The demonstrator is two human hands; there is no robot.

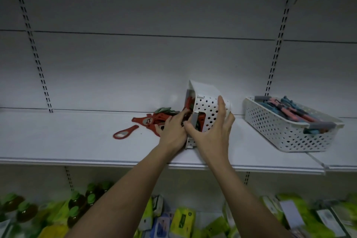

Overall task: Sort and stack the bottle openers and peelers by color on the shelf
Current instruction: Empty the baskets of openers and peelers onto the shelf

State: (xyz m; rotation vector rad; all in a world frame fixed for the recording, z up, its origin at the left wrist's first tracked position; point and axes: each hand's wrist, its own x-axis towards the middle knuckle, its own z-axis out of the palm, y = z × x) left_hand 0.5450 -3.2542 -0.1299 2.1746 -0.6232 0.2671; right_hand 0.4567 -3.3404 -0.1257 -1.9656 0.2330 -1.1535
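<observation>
A white perforated basket (207,107) lies tipped on its side on the white shelf (77,141), its mouth facing left. Red and green bottle openers (154,119) spill out of it in a pile. One red opener (125,132) lies apart to the left. My right hand (212,133) grips the tipped basket, fingers spread over its wall and thumb at its rim. My left hand (172,131) reaches into the basket's mouth among the openers, its fingertips hidden. A second white basket (286,131) at the right stands upright and holds pink and blue peelers (289,108).
The shelf's left half is bare white surface. A clear plastic divider (316,160) sticks out at the front edge below the right basket. The lower shelf holds green-capped bottles (81,203) and yellow-green packets (181,220).
</observation>
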